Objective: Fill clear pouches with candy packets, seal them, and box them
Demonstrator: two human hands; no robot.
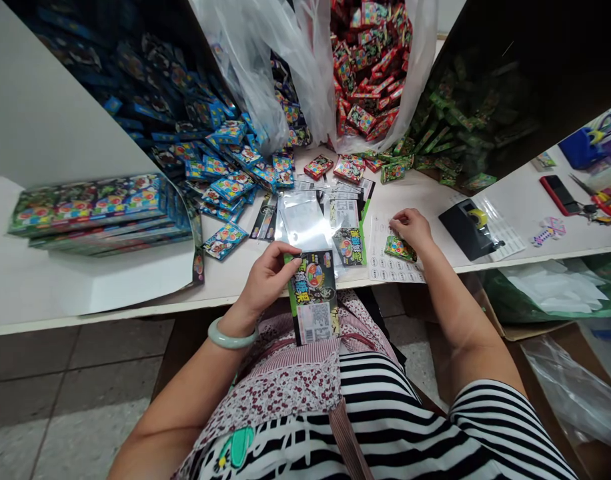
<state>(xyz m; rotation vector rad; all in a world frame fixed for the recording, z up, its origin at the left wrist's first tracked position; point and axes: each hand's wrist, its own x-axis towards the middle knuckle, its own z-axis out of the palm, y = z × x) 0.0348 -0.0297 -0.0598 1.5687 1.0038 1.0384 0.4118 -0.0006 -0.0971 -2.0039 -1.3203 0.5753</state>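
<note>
My left hand point(273, 275) pinches the top edge of a black and green printed pouch point(315, 293), which hangs over the table's front edge above my lap. Over on the right, my right hand point(410, 229) has its fingers bent together above a sheet of small oval stickers point(383, 263). Just below those fingers a small green packet point(400, 248) lies on the sheet; whether anything is between the fingertips is too small to tell. Clear bags point(303, 217) and more printed pouches point(349, 243) lie between my hands.
Blue packets point(230, 187) spill from a bin at the left, beside stacked printed boxes point(100, 207). Red packets point(370, 73) fill a plastic bag at the back; green ones point(455, 120) fill a dark bin. A tape dispenser point(470, 227) and red phone point(559, 195) are at the right.
</note>
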